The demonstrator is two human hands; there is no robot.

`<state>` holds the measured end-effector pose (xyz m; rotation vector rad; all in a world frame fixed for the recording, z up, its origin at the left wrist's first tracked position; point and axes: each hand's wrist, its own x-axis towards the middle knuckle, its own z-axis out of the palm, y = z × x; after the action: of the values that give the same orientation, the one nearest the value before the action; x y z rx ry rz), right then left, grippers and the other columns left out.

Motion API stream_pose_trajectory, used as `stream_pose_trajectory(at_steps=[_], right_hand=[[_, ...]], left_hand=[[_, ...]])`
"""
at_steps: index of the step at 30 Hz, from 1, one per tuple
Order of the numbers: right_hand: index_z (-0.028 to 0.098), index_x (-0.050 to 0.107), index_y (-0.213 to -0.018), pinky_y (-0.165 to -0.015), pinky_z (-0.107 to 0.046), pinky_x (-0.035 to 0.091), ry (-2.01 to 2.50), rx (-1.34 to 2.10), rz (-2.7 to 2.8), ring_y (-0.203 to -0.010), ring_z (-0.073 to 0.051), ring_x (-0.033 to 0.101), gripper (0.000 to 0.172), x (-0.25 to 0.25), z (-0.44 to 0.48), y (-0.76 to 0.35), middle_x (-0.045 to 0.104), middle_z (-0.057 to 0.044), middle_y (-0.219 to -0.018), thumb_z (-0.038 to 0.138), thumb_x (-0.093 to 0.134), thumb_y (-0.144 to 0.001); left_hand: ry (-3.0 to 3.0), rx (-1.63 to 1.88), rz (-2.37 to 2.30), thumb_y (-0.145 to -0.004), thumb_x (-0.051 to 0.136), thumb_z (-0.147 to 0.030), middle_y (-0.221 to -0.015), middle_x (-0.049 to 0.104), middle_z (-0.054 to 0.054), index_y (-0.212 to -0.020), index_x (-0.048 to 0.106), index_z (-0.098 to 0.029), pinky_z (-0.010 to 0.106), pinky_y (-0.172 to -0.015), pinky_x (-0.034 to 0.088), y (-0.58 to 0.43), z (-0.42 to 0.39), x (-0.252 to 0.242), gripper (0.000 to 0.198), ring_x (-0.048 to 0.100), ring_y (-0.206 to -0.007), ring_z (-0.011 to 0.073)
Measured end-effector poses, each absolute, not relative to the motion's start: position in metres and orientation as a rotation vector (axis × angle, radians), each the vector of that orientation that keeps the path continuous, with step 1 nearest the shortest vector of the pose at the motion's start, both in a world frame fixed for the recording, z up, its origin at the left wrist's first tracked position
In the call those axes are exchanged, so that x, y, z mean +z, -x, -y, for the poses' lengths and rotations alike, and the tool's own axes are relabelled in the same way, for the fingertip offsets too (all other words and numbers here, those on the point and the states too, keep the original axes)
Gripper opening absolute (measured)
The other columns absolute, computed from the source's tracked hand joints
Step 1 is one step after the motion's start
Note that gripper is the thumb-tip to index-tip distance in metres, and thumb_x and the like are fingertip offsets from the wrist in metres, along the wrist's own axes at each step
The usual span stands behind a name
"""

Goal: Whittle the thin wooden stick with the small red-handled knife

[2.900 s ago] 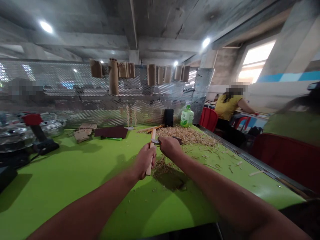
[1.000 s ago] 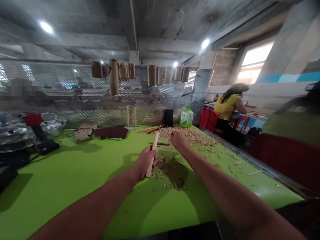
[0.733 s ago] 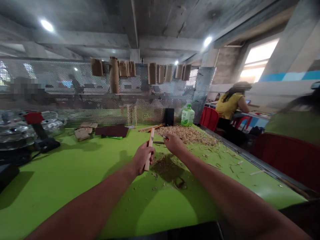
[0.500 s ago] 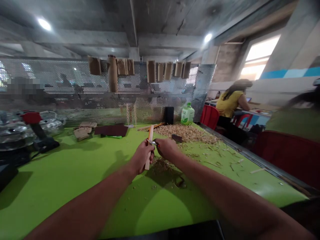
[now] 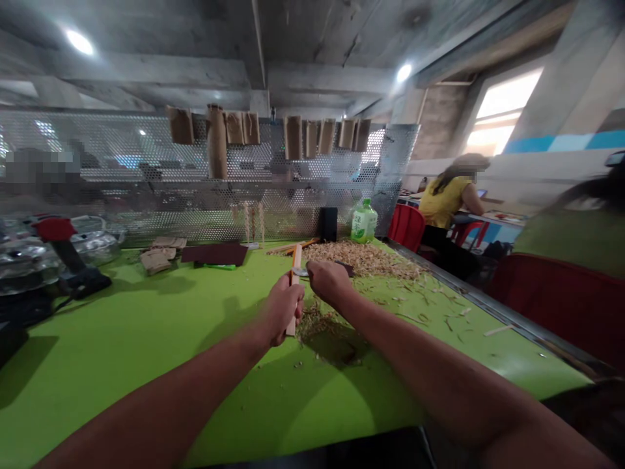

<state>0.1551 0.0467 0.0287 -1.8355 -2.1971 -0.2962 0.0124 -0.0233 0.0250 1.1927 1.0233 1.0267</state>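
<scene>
My left hand (image 5: 284,306) is closed round a flat, pale wooden strip (image 5: 297,256), which it holds upright and slightly tilted above the table. My right hand (image 5: 330,281) is closed on a knife, its handle hidden in my fist. The knife's short bright blade (image 5: 300,272) lies across the strip just above my left thumb. Below both hands, a small heap of wood shavings (image 5: 315,322) rests on the green tabletop (image 5: 234,378).
A larger heap of shavings (image 5: 364,255) spreads behind my right hand, near a green bottle (image 5: 364,221) and a black block (image 5: 329,223). Dark brown sheets (image 5: 215,254) lie left of centre. A red-and-black power tool (image 5: 68,251) stands far left. A person in yellow (image 5: 446,202) sits at right.
My right hand has shifted slightly up and right, and the blade sits higher along the strip. My left hand still grips the strip. The whole view has moved a little.
</scene>
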Motion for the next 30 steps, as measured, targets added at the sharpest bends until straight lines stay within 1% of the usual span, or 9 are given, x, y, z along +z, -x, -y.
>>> stream_pose_trajectory(at_steps=[3, 5, 7, 10, 14, 17, 19, 26, 30], right_hand=[[0.021, 0.069, -0.107, -0.075, -0.027, 0.044, 2.012, -0.175, 1.945, -0.095, -0.023, 0.067, 0.034, 0.033, -0.061, -0.183, 0.072, -0.012, -0.103, 0.022, 0.038, -0.093], [0.02, 0.07, -0.108, -0.071, -0.027, 0.043, 2.083, -0.132, 1.853, -0.092, -0.024, 0.067, 0.034, 0.035, -0.068, -0.202, 0.072, -0.012, -0.103, 0.022, 0.039, -0.092], [0.019, 0.07, -0.108, -0.069, -0.027, 0.043, 2.117, -0.119, 1.791, -0.09, -0.024, 0.067, 0.034, 0.034, -0.072, -0.212, 0.072, -0.012, -0.102, 0.024, 0.041, -0.091], [0.02, 0.069, -0.11, -0.07, -0.027, 0.043, 2.075, -0.166, 1.805, -0.091, -0.024, 0.067, 0.034, 0.031, -0.071, -0.203, 0.072, -0.012, -0.103, 0.023, 0.041, -0.09], [0.026, 0.069, -0.113, -0.073, -0.026, 0.042, 1.893, -0.205, 2.016, -0.093, -0.022, 0.066, 0.036, 0.026, -0.057, -0.17, 0.073, -0.008, -0.103, 0.024, 0.041, -0.09], [0.024, 0.071, -0.104, -0.071, -0.024, 0.041, 1.857, -0.194, 2.16, -0.089, -0.02, 0.067, 0.032, 0.023, -0.046, -0.154, 0.074, -0.008, -0.097, 0.025, 0.042, -0.09], [0.024, 0.071, -0.1, -0.069, -0.024, 0.041, 1.856, -0.209, 2.215, -0.085, -0.02, 0.067, 0.03, 0.023, -0.041, -0.149, 0.074, -0.009, -0.092, 0.026, 0.042, -0.091], [0.022, 0.07, -0.099, -0.069, -0.026, 0.042, 1.806, -0.304, 2.274, -0.083, -0.021, 0.068, 0.03, 0.024, -0.038, -0.147, 0.074, -0.01, -0.09, 0.025, 0.04, -0.093], [0.021, 0.069, -0.097, -0.068, -0.027, 0.042, 1.794, -0.357, 2.248, -0.084, -0.022, 0.068, 0.029, 0.023, -0.046, -0.152, 0.074, -0.01, -0.09, 0.024, 0.041, -0.092]], left_hand=[[-1.287, 0.906, -0.961, -0.09, 0.047, -0.027, -0.056, 0.046, -0.007, -0.141, 0.035, -0.017, 0.018, -0.035, 0.031, -0.016, 0.04, 0.022, 0.054, 0.035, -0.038, 0.0073], [-1.38, 0.817, -0.853, -0.091, 0.05, -0.033, -0.056, 0.047, -0.007, -0.146, 0.032, -0.018, 0.018, -0.035, 0.032, -0.019, 0.049, 0.02, 0.059, 0.034, -0.038, 0.0071], [-1.392, 0.804, -0.787, -0.091, 0.051, -0.034, -0.056, 0.046, -0.007, -0.146, 0.032, -0.018, 0.018, -0.035, 0.033, -0.018, 0.049, 0.018, 0.06, 0.033, -0.038, 0.0067], [-1.289, 0.905, -0.848, -0.091, 0.048, -0.029, -0.056, 0.045, -0.007, -0.143, 0.033, -0.014, 0.017, -0.035, 0.032, -0.011, 0.035, 0.016, 0.056, 0.033, -0.039, 0.0068], [-1.232, 0.981, -0.944, -0.089, 0.047, -0.025, -0.052, 0.043, -0.009, -0.135, 0.038, -0.016, 0.017, -0.035, 0.03, -0.003, 0.017, 0.017, 0.048, 0.034, -0.038, 0.0072], [-1.25, 0.994, -1.006, -0.087, 0.048, -0.026, -0.05, 0.042, -0.009, -0.125, 0.046, -0.017, 0.017, -0.035, 0.03, -0.004, 0.014, 0.017, 0.039, 0.034, -0.037, 0.0075], [-1.246, 1.007, -1.017, -0.086, 0.048, -0.025, -0.05, 0.041, -0.009, -0.121, 0.047, -0.018, 0.017, -0.035, 0.03, -0.007, 0.014, 0.016, 0.036, 0.034, -0.036, 0.0078], [-1.288, 1.037, -1.151, -0.085, 0.047, -0.025, -0.046, 0.038, -0.01, -0.107, 0.051, -0.02, 0.018, -0.035, 0.028, -0.01, 0.013, 0.018, 0.023, 0.033, -0.034, 0.0082], [-1.297, 1.006, -1.173, -0.085, 0.047, -0.025, -0.05, 0.04, -0.009, -0.108, 0.051, -0.02, 0.019, -0.036, 0.028, -0.012, 0.021, 0.025, 0.024, 0.033, -0.037, 0.0083]])
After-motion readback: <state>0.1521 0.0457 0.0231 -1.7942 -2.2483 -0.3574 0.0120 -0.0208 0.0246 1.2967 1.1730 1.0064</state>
